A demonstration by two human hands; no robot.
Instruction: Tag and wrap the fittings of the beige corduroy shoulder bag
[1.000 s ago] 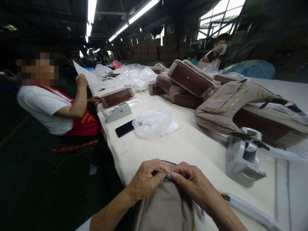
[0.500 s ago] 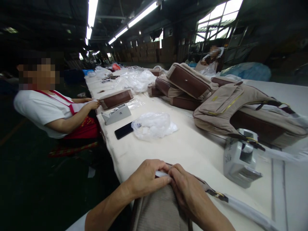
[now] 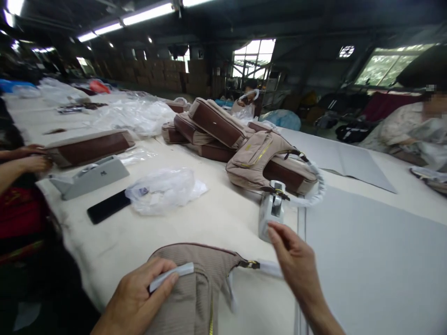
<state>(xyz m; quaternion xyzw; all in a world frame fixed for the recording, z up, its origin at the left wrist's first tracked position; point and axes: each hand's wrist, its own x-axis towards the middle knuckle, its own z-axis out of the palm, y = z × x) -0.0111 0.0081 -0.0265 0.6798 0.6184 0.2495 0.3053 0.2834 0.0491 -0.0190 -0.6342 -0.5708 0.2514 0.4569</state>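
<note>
My left hand (image 3: 139, 295) pinches a flat white-wrapped strip (image 3: 185, 268) between thumb and fingers, against a taupe ribbed bag (image 3: 181, 298) with a yellow zip. The bag lies near the table edge, its strap (image 3: 270, 267) wrapped in white and stretching right. Thumb and forefinger of my right hand (image 3: 295, 260) are drawn together at the near end of a grey tape dispenser (image 3: 268, 214). Whether tape is between them is too small to make out.
Behind the dispenser, several brown-bottomed bags (image 3: 218, 123) lie heaped. A clear plastic bag (image 3: 162, 190) partly covers a dark phone (image 3: 108, 207). A second tape dispenser (image 3: 96, 177) stands left, near a co-worker's hands (image 3: 33, 160) at another bag. Grey sheets (image 3: 370, 251) cover the right side.
My view has turned right. My right hand has left the bag and reached the dispenser; my left still grips the strip. The bag now lies flatter, showing its zipped face.
</note>
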